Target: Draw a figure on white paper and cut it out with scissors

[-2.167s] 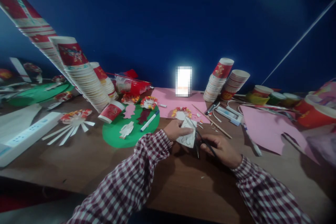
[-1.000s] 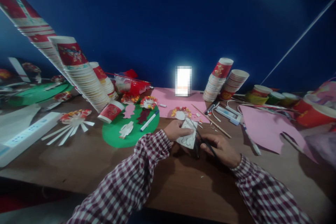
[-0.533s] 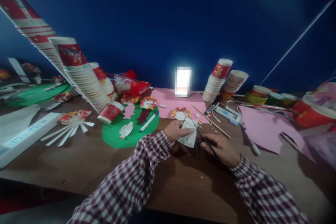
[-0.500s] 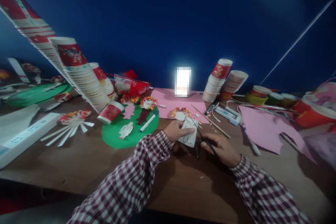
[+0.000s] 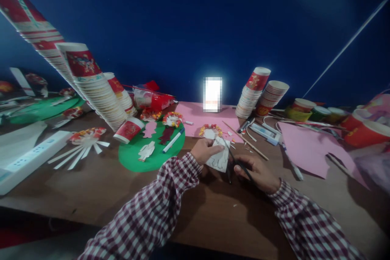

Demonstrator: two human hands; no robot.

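While the left hand (image 5: 204, 152) pinches a drawn-on white paper (image 5: 218, 162), thumb on top, the right hand (image 5: 258, 172) has its fingers curled round dark scissors (image 5: 243, 169) at the paper's right edge. The paper is held over the brown table (image 5: 222, 219), right of a green sheet (image 5: 132, 160) bearing cut-out figures (image 5: 147, 150)

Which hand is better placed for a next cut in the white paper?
Probably the right hand: it holds the black scissors at the right edge of the white paper, which the left hand holds.
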